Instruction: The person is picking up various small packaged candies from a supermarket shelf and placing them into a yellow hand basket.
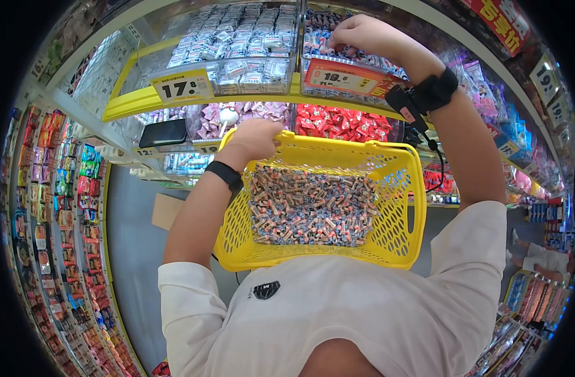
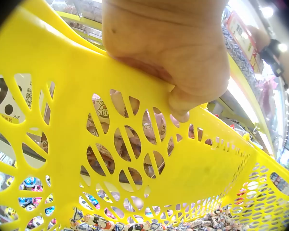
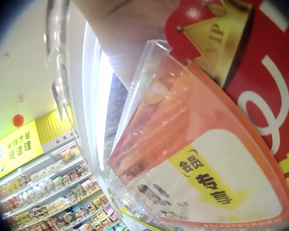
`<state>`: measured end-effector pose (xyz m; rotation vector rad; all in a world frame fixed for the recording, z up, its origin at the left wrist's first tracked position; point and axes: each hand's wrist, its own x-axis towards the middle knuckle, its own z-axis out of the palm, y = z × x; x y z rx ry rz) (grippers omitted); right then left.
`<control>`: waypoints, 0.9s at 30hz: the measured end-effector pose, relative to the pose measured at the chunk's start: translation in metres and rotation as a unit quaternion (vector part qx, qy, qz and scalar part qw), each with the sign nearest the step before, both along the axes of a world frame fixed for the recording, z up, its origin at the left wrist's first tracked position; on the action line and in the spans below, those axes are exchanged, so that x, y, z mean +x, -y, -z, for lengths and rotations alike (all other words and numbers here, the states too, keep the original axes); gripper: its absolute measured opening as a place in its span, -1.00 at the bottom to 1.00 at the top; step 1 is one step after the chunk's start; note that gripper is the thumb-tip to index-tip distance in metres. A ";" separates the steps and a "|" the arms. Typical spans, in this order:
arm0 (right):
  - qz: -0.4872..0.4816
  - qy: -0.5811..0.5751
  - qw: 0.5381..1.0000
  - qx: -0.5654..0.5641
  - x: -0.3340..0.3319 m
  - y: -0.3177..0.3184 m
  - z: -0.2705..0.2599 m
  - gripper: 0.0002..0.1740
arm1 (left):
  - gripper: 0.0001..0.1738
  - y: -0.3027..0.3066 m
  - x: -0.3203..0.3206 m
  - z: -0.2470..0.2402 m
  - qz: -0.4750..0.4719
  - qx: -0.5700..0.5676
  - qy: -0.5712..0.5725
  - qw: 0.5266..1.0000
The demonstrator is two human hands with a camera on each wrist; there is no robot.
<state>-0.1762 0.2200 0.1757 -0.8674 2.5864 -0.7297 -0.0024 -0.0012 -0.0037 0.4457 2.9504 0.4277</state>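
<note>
Two tiers of bulk-candy shelving (image 1: 131, 103) are taking up the whole wall in front of this person, and I'm standing right there watching. They're holding a yellow plastic basket (image 1: 395, 242) up against the lower tier, just under the upper bins, with its near edge close to their chest. It's carrying a thick layer of small wrapped candies (image 1: 309, 207), brownish and blue ones all mixed together.

Behind the basket's far edge a bin of red-wrapped candies (image 1: 344, 122) is showing. Up top, the right-hand bin (image 1: 317, 39) is holding blue-and-white wrapped pieces.

Their left hand (image 1: 257, 139) is gripping the basket's far rim, fingers curling over the edge and the thumb pressing on the inside wall. Their right hand (image 1: 358, 34) is reaching up into that top bin with the fingers bending down among the candies. I honestly can't tell whether it's pinching any or just touching them.

An orange 19.8 price tag (image 1: 341, 78) is hanging on that bin's front, right under the wrist.
</note>
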 end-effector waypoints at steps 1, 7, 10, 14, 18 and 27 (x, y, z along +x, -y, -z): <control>-0.007 -0.002 1.000 -0.001 -0.001 0.000 0.002 -0.65 | -0.79 0.000 0.000 0.000 0.001 -0.001 0.000 1.000; -0.017 -0.001 0.999 -0.033 -0.003 -0.003 0.003 -0.69 | -0.79 0.001 -0.001 0.001 0.009 -0.003 -0.007 1.000; -0.043 -0.029 0.996 -0.071 -0.009 -0.011 0.006 -0.69 | -0.79 0.001 0.000 0.001 0.010 -0.001 -0.009 1.000; -0.048 -0.079 0.989 -0.112 0.004 -0.024 -0.002 -0.73 | -0.79 0.001 -0.001 0.001 0.008 -0.002 -0.008 1.000; -0.036 -0.153 0.980 -0.119 0.029 -0.037 -0.015 -0.76 | -0.79 0.001 0.000 0.001 0.009 0.003 -0.009 1.000; -0.097 -0.282 0.910 -0.287 0.136 -0.038 0.005 -0.86 | -0.79 0.001 0.001 0.002 0.008 0.001 -0.015 1.000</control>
